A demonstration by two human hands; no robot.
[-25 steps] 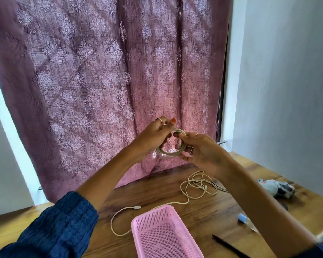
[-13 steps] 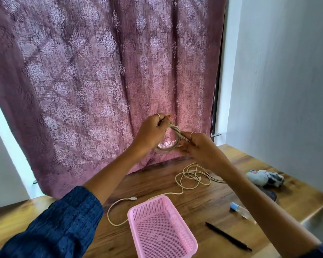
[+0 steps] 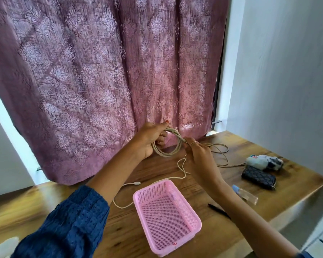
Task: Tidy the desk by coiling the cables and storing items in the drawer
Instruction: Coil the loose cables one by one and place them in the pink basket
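A beige cable coil [image 3: 172,152] hangs in the air above the back of the wooden desk [image 3: 280,198]. My left hand [image 3: 150,139] grips the coil's upper left side, fingers curled through the loop. My right hand [image 3: 199,155] pinches the cable's end at the coil's right edge. A second, white cable [image 3: 181,175] lies loose on the desk below, its plug [image 3: 136,183] left of the pink basket [image 3: 195,220]. A thin brown cable [image 3: 221,149] loops behind my right hand.
The pink mesh basket stands near the desk's front. At the right lie a grey plush toy [image 3: 263,162], a dark pouch [image 3: 258,177], a small clear bottle [image 3: 245,194] and a black pen [image 3: 217,209]. A mauve curtain [image 3: 101,81] hangs behind.
Both hands with the coil have come lower toward the desk. The right hand has drawn the cable's end out to the coil's right side. The view has tilted down and right.
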